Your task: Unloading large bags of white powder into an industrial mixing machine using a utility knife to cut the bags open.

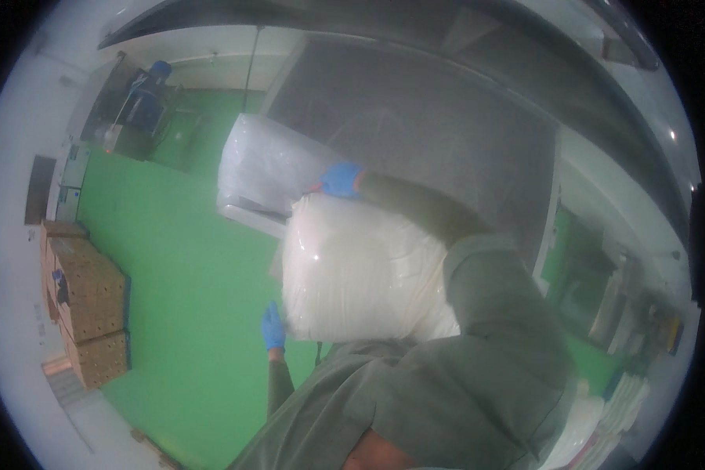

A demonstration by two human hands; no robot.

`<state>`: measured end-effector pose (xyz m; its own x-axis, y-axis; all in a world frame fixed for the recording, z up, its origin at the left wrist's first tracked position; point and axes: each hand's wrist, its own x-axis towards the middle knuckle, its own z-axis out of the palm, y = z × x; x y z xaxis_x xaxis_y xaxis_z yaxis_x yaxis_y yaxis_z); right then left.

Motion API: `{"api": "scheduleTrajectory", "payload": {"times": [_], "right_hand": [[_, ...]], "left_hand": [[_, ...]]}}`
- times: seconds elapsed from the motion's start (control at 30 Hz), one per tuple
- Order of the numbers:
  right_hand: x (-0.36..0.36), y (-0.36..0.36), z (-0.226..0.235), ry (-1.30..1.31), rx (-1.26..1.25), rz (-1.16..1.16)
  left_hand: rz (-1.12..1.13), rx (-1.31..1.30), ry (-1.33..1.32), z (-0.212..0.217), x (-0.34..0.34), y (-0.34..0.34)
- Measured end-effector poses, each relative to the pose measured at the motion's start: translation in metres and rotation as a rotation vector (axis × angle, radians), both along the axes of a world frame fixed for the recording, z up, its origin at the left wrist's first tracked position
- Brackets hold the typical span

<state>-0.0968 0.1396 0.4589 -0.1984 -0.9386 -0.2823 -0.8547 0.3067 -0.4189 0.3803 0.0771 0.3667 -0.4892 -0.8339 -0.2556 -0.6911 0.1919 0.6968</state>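
Observation:
In front of my body stands a large white bundle [352,266], wrapped in shiny clear or white plastic with creases down its right side. My right hand [341,180], in a blue glove, is closed at the bundle's far top edge. A small red thing [313,189] sticks out from its fingers, too blurred to name. My left hand [272,327], gloved in blue too, is by the bundle's near left corner with its fingers stretched out; whether it touches the plastic I cannot tell. Behind the bundle is another whitish plastic-wrapped block [270,160].
A large grey panel or surface [423,117] fills the far side. Stacked brown cardboard boxes [94,298] stand at the left on the green floor [172,251]. Beyond them is a machine with a blue motor [145,98]. White stacked material [619,407] lies at the lower right.

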Motion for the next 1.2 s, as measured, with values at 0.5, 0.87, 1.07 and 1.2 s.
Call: {"api": "scheduleTrajectory", "payload": {"times": [0.5,0.87,1.07,1.2], "right_hand": [[-0.041,0.505,0.032,0.121,0.807,-0.284],[0.213,0.612,0.067,0.021,0.386,-1.469],[0.323,0.596,-0.088,0.216,0.182,-1.346],[0.326,0.561,-0.049,-0.485,-0.367,-1.97]], "left_hand": [[-0.053,0.924,0.259,-0.032,-0.009,-0.026],[-0.761,-0.071,-0.397,0.025,-0.042,-0.057],[-0.877,-0.226,-0.435,0.031,-0.065,-0.084],[-0.905,-0.371,-0.546,0.05,-0.072,-0.081]]}}
